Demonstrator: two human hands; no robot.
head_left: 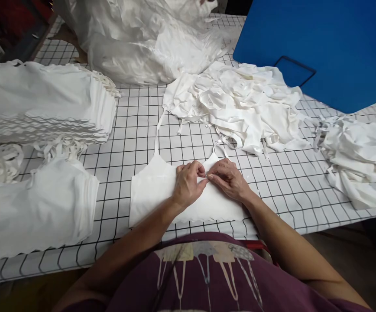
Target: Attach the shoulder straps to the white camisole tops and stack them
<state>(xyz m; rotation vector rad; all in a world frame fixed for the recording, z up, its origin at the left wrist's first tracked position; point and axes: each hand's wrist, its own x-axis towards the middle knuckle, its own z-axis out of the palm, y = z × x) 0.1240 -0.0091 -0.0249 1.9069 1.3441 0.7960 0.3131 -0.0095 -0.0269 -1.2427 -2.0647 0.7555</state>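
Observation:
A white strappy crop top (152,188) lies flat in front of me, its scalloped hem towards me. One thin strap stretches up from its left side to the heap behind. My left hand (189,182) rests over the middle of the top, thumb and fingers pinched at its neckline. Close beside it, my right hand (228,178) pinches at the same spot, fingertips almost touching the left ones. A tiny light piece shows between the fingertips, too small to make out. Part of the right strap (220,149) shows just beyond my right hand.
A loose heap of white tops (240,104) lies behind the hands, with a smaller pile (360,151) at right. Neat stacks (45,95) stand at left, another (38,208) nearer. Clear plastic bags (149,43) and a blue board (321,43) sit on the checked cloth (136,112).

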